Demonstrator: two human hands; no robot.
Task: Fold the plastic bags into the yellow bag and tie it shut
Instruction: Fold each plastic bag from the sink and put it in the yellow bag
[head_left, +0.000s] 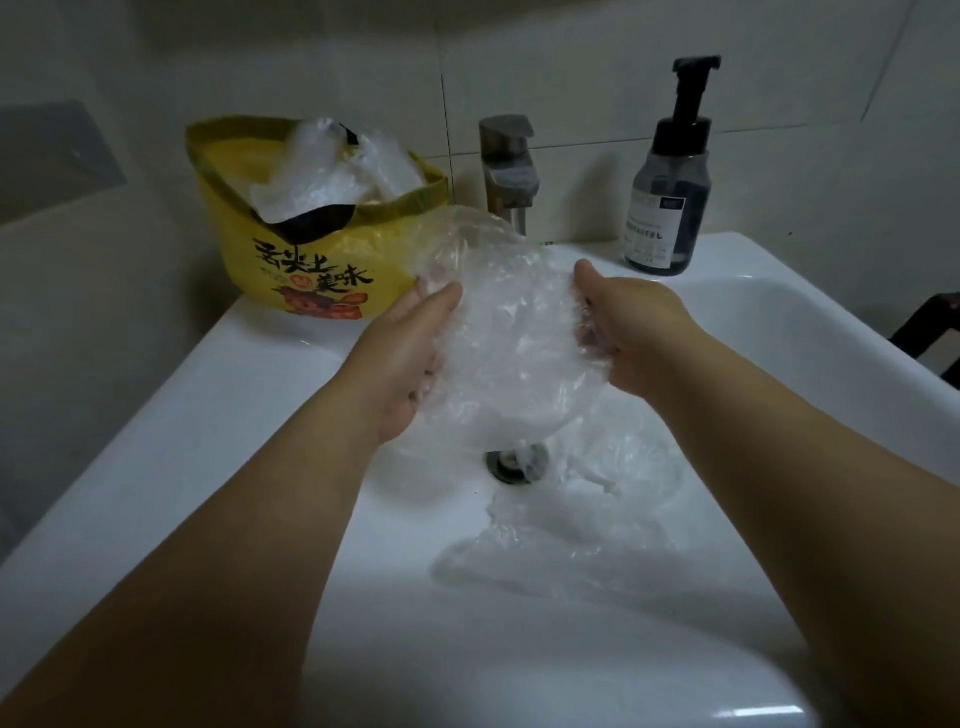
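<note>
Head view. Landmark: the faucet (509, 171), at the back of the white sink (234, 415).

Hands: both are raised in front of the faucet, over the basin. My left hand (410, 358) grips the left edge of a crumpled clear plastic bag (509, 338), thumb on top, fingers curled under the film. My right hand (631, 332) grips the right edge of the same bag, thumb up, with the curled fingers showing through the plastic. The bag is spread between the two hands. Its upper rim overlaps the faucet's base, and its lower end hangs over the drain (506, 467).

Yellow bag (311, 260): left of the faucet, upright on the sink's back ledge, mouth open, black characters printed on the front. Stuffed plastic bags (332, 176), clear and crumpled, stick up out of its mouth.

Loose plastic bag (571, 530): clear, lying flat in the basin in front of the faucet, nearer to me than the drain.

Pump bottle (670, 192): dark, with a black pump head, right of the faucet on the ledge, near the tiled wall.
</note>
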